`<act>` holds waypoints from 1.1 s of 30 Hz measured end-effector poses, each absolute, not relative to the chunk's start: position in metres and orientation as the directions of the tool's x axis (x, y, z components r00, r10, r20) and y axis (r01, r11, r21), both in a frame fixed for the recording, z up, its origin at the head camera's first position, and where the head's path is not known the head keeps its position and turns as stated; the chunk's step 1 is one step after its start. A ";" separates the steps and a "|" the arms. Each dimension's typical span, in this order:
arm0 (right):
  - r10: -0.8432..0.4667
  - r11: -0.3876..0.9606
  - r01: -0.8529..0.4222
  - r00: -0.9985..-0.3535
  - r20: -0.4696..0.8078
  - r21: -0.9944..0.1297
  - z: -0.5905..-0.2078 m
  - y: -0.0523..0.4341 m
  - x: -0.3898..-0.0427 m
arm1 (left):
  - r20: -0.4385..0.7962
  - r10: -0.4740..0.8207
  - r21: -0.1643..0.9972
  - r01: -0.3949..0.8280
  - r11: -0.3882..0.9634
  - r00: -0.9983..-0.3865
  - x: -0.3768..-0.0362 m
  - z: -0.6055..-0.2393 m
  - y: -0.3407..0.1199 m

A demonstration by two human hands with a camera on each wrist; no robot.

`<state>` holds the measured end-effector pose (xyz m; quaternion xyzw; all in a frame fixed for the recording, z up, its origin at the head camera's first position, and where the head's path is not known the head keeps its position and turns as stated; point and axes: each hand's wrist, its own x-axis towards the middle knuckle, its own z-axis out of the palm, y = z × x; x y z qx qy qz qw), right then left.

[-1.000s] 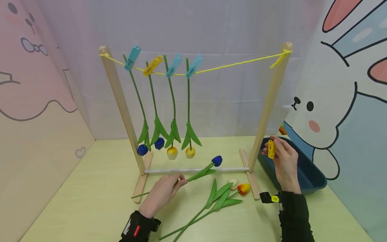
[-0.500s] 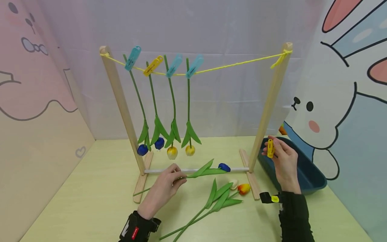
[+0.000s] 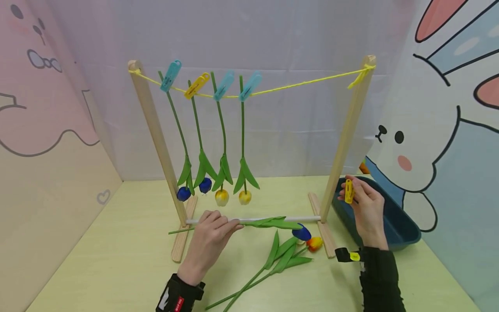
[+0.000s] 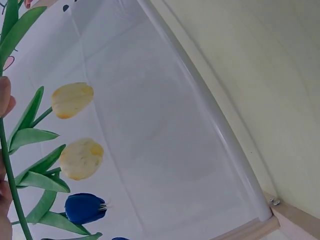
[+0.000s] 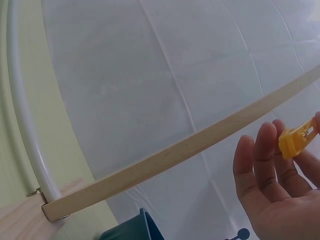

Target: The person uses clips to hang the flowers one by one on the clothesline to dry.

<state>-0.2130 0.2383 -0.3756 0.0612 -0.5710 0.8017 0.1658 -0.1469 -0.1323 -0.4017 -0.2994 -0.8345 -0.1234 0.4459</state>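
My left hand (image 3: 212,238) pinches the green stem of a blue tulip (image 3: 302,232) in front of the rack's white rod. The tulip lies nearly level, its bloom to the right and its stem end to the left. In the left wrist view only a bit of the fingers (image 4: 5,97) shows beside the stem. Over the blue bin, my right hand (image 3: 366,208) holds a yellow clothespin (image 3: 349,191) between thumb and fingers; the right wrist view shows this clothespin (image 5: 296,141) too. Below the held tulip, an orange-red tulip (image 3: 314,244) and a mostly covered pale one lie crossed on the table.
A wooden rack carries a yellow string (image 3: 308,81). Several tulips hang head down from its left half, held by blue clothespins (image 3: 171,76) and a yellow clothespin (image 3: 197,85). The right post (image 3: 348,138) stands beside the dark blue bin (image 3: 403,229).
The blue tulip has turned in my left hand: its bloom has swung down and right, and its stem end has risen to near level. My right hand with the clothespin has barely moved.
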 end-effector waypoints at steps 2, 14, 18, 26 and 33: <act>0.196 -0.293 -0.335 -0.938 0.287 -0.895 -0.376 0.238 -0.213 | 0.850 0.379 -0.122 0.564 0.817 -0.366 -0.147 -0.401 -0.132; 0.189 -0.305 -0.335 -0.939 0.288 -0.891 -0.375 0.239 -0.214 | 0.931 0.238 -0.078 0.485 0.871 -0.277 -0.146 -0.400 -0.134; 0.187 -0.310 -0.337 -0.939 0.290 -0.889 -0.375 0.239 -0.214 | 0.934 0.181 0.016 0.543 0.840 -0.308 -0.147 -0.399 -0.134; 0.184 -0.307 -0.336 -0.939 0.291 -0.890 -0.375 0.239 -0.214 | 0.885 0.033 0.354 0.716 0.602 -0.464 -0.147 -0.393 -0.134; 0.189 -0.285 -0.333 -0.939 0.287 -0.899 -0.376 0.239 -0.212 | 0.789 -0.113 0.601 0.720 0.347 -0.604 -0.143 -0.389 -0.131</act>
